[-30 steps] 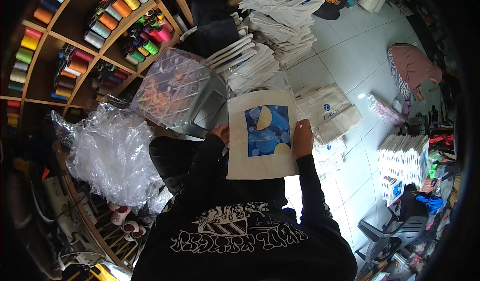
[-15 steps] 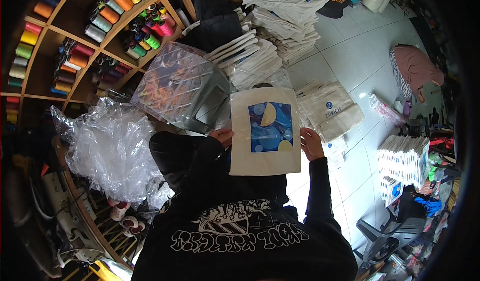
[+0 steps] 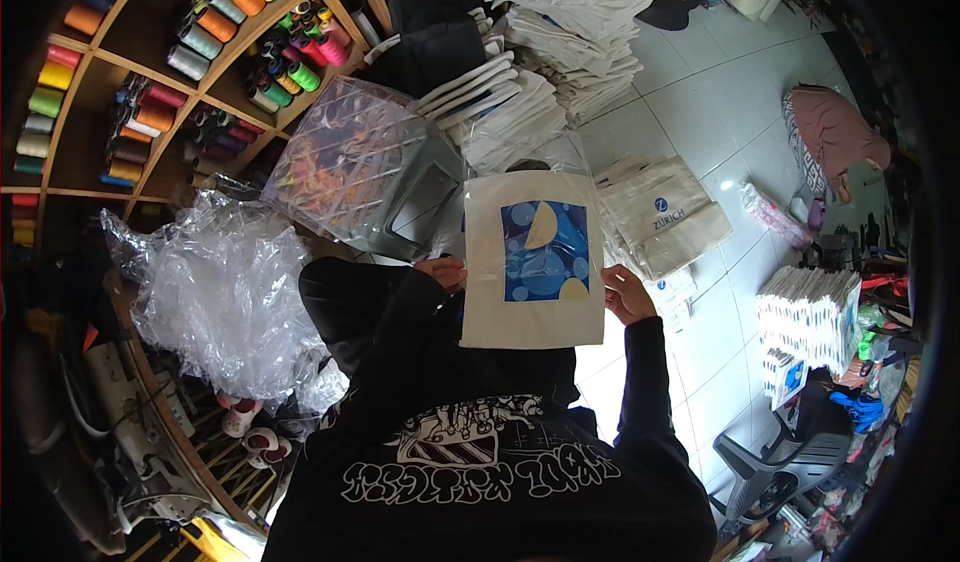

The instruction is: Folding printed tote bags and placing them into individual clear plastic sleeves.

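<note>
A cream canvas tote bag (image 3: 485,307) with a blue patterned print hangs flat over my lap. Clear plastic film (image 3: 550,154) shows beyond its far edge and along its sides, so the bag seems at least partly inside a plastic sleeve. My left hand (image 3: 443,274) is closed at the left edge, its fingertips partly hidden. At the right edge my right hand (image 3: 628,295) pinches with thumb and forefinger; whether it grips canvas, film or both is too fine to tell. Just beyond lie stacked cream tote bags (image 3: 665,217) with a small blue print.
Folded tote bags (image 3: 520,112) are piled ahead. To the left are crumpled clear plastic bags (image 3: 215,292), a grey plastic stool (image 3: 425,202) and shelves of thread cones (image 3: 215,27). At right stand another bag stack (image 3: 808,307), a dark chair (image 3: 785,472) and a person (image 3: 840,127) bending low.
The tote bag and both hands have shifted very slightly up and to the right in the picture. Both hands keep their places at its sides.
</note>
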The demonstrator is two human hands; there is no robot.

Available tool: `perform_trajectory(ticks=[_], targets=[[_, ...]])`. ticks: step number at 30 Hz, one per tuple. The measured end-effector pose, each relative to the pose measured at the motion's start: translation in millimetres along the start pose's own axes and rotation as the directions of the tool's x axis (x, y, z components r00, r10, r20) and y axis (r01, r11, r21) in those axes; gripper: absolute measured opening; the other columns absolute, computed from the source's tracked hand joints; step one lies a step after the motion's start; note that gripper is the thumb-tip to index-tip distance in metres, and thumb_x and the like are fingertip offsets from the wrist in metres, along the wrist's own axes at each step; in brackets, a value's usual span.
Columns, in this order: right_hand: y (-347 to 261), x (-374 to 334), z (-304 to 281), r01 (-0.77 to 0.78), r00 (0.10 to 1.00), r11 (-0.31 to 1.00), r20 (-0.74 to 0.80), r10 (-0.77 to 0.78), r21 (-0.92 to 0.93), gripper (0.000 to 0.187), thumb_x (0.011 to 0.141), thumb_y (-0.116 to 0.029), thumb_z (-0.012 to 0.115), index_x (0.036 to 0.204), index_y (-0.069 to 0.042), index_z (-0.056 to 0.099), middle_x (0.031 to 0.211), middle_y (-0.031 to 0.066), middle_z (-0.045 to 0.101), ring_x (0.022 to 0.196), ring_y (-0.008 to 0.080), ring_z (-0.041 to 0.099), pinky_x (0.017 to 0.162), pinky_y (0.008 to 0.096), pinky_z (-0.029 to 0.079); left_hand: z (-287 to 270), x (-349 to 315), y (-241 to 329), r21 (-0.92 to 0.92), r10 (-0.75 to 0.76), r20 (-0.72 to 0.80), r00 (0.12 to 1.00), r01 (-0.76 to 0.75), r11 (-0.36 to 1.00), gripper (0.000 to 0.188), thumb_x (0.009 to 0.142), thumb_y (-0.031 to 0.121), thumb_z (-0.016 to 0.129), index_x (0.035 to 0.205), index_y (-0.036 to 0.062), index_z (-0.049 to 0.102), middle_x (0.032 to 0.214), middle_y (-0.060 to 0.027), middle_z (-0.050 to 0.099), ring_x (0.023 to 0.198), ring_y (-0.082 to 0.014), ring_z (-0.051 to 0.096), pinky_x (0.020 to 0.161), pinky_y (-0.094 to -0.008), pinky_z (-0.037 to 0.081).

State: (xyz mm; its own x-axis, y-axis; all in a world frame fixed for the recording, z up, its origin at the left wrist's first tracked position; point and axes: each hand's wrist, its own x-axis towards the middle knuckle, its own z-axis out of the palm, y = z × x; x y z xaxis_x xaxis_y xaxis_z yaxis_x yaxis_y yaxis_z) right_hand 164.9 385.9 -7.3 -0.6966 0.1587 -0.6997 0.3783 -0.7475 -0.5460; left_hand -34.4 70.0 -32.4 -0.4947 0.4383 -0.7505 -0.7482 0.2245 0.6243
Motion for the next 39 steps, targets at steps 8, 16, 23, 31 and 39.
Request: perform_trajectory(ticks=[8, 16, 23, 31, 39], targets=[[11, -27, -4, -0.116, 0.993, 0.99, -0.005, 0.116, -0.086, 0.006, 0.084, -0.012, 0.056, 0.081, -0.008, 0.052, 0.085, 0.0049, 0.059, 0.078, 0.016, 0.058, 0.07, 0.0306, 0.047, -13, -8, -8, 0.08, 0.012, 0.195, 0.981, -0.027, 0.996, 0.029, 0.076, 0.01, 0.067, 0.1, -0.0018, 0.056, 0.088, -0.0093, 0.063, 0.077, -0.0131, 0.06, 0.068, -0.0247, 0.048], [32, -52, -17, -0.135, 0.991, 0.99, 0.005, 0.135, -0.037, 0.008, 0.083, -0.013, 0.059, 0.08, -0.007, 0.056, 0.082, 0.0054, 0.061, 0.076, 0.0165, 0.059, 0.071, 0.0332, 0.048, -16, -25, -4, 0.299, 0.043, 0.279, 0.959, -0.13, 0.945, 0.025, 0.078, 0.01, 0.064, 0.1, -0.002, 0.057, 0.087, -0.0093, 0.064, 0.081, -0.0114, 0.06, 0.069, -0.022, 0.046], [43, -67, -12, -0.13, 0.991, 0.987, -0.009, 0.13, -0.093, 0.01, 0.082, -0.013, 0.06, 0.077, -0.008, 0.053, 0.08, 0.0039, 0.059, 0.074, 0.0149, 0.058, 0.071, 0.0319, 0.049, -22, -33, 1, 0.295, 0.031, 0.323, 0.946, -0.132, 0.946, 0.024, 0.08, 0.009, 0.062, 0.1, -0.0026, 0.056, 0.09, -0.0112, 0.063, 0.085, -0.0132, 0.059, 0.074, -0.0241, 0.046], [42, -50, -3, -0.07, 0.991, 0.998, -0.119, 0.069, -0.008, 0.007, 0.086, -0.015, 0.053, 0.087, -0.008, 0.054, 0.083, 0.0005, 0.058, 0.076, 0.0133, 0.057, 0.07, 0.0292, 0.048, -7, -41, 10, 0.302, 0.048, 0.277, 0.96, -0.134, 0.944, 0.028, 0.08, 0.011, 0.062, 0.103, -0.0024, 0.054, 0.089, -0.0096, 0.064, 0.083, -0.0125, 0.059, 0.075, -0.0241, 0.045], [36, -41, 3, 0.122, 0.968, 0.901, -0.152, -0.201, -0.416, 0.007, 0.082, -0.011, 0.057, 0.081, -0.004, 0.055, 0.074, 0.0026, 0.06, 0.066, 0.01, 0.057, 0.06, 0.0234, 0.047, -12, -37, 4, 0.303, 0.051, 0.261, 0.964, -0.132, 0.944, 0.03, 0.079, 0.011, 0.062, 0.105, -0.0018, 0.053, 0.088, -0.0086, 0.064, 0.081, -0.0112, 0.059, 0.073, -0.0237, 0.044]])
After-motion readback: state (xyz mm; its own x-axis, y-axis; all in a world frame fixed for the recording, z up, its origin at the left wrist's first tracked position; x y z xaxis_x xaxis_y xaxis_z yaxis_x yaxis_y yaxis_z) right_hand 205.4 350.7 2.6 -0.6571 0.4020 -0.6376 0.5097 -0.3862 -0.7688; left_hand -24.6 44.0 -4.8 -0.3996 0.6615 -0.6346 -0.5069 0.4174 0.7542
